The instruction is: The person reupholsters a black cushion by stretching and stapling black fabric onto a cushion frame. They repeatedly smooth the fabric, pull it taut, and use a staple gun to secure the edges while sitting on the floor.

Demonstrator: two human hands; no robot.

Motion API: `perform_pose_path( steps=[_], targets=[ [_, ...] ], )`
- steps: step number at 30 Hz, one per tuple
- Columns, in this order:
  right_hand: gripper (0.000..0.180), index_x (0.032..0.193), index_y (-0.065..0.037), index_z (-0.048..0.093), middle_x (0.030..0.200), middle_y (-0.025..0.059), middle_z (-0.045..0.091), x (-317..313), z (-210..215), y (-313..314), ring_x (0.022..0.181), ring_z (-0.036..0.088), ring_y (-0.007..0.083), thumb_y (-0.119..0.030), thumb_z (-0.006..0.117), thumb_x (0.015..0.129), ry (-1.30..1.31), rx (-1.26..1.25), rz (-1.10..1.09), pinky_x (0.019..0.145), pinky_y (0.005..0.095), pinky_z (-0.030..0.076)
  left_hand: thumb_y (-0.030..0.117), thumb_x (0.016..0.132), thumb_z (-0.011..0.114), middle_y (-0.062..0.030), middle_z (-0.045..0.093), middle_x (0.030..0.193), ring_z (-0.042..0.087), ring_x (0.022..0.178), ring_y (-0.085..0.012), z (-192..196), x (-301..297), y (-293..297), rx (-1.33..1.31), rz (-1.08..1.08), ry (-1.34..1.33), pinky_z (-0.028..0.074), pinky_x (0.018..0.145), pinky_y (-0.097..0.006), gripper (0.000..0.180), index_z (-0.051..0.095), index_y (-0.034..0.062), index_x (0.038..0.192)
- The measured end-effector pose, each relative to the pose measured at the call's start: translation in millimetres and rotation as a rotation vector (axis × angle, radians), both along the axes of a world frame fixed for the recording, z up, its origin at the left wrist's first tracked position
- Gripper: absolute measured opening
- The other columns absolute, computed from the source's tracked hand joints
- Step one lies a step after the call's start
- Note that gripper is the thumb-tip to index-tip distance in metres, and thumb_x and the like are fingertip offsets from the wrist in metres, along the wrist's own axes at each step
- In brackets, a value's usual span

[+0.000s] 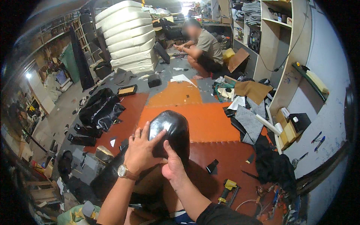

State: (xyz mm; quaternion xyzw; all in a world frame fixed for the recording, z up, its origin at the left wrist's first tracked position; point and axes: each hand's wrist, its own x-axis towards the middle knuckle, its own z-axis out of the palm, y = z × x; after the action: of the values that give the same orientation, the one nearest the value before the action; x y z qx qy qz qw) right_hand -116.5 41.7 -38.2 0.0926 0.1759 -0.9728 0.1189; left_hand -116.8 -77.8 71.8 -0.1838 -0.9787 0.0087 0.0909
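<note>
A padded piece in a glossy black leather-like cover [176,125], rounded at its far end, stands right in front of me. My left hand [141,152], with a watch [122,171] on its wrist, lies on the cover's near left side, its fingers spread. Close beside it, my right hand [174,167] rests against the near face with its thumb stretched upward; its other fingers are mostly hidden. Neither hand visibly grips anything. Another long black piece [103,180] lies to the left, below my left forearm.
A yellow-and-black air-tool-like gun [227,189] lies at right, beside cords and tools. Black covers [99,108] lie at left on the orange and brown sheets [210,116]. A person [206,47] squats ahead near stacked white foam cushions [129,37]. Scraps and shelves [275,37] line the right.
</note>
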Motion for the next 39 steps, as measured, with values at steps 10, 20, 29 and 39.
perform_pose_path(
  steps=[10, 20, 29, 39],
  targets=[
    [0.029, 0.126, -0.018, 0.069, 0.115, -0.0039, 0.069, -2.5, -41.4, -28.2, 0.113, 0.065, 0.0186, -0.03, 0.079, 0.101, 0.078, -0.241, -0.028, 0.108, 0.0427, 0.051, 0.076, 0.079, 0.078, -0.0187, 0.056, 0.156, 0.063, 0.131, -0.0425, -7.5, -39.9, -11.8, 0.259, 0.225, 0.004, 0.052, 0.105, -0.056, 0.105, 0.051, 0.0151, 0.16],
    [0.038, 0.128, -0.003, 0.074, 0.115, 0.0122, 0.078, -1.7, -108.2, 61.9, 0.108, 0.073, 0.0246, -0.033, 0.066, 0.107, 0.303, 1.058, 0.118, 0.094, 0.0385, 0.056, 0.061, 0.079, 0.088, -0.0249, 0.058, 0.144, 0.058, 0.133, -0.0449, -4.3, -25.8, 30.5, 0.153, 0.385, -0.055, 0.043, 0.107, -0.067, 0.114, 0.037, 0.0081, 0.166],
    [0.054, 0.135, 0.0, 0.066, 0.117, 0.016, 0.077, 142.1, -385.1, 267.1, 0.108, 0.074, 0.0347, -0.024, 0.08, 0.088, -0.671, 2.32, 0.159, 0.096, 0.0464, 0.057, 0.065, 0.076, 0.088, -0.0221, 0.056, 0.145, 0.057, 0.133, -0.0448, -15.9, -28.5, 30.0, 0.098, 0.424, 0.018, 0.04, 0.108, -0.073, 0.119, 0.035, 0.0091, 0.166],
    [0.055, 0.136, 0.0, 0.066, 0.116, 0.0125, 0.076, 113.9, -345.2, 271.5, 0.105, 0.074, 0.0302, -0.021, 0.08, 0.087, -0.562, 1.863, 0.391, 0.094, 0.0431, 0.058, 0.059, 0.073, 0.092, -0.0234, 0.055, 0.147, 0.056, 0.135, -0.0458, -22.9, -32.8, 27.6, 0.106, 0.43, 0.034, 0.04, 0.111, -0.07, 0.119, 0.037, 0.0078, 0.165]
  ],
)
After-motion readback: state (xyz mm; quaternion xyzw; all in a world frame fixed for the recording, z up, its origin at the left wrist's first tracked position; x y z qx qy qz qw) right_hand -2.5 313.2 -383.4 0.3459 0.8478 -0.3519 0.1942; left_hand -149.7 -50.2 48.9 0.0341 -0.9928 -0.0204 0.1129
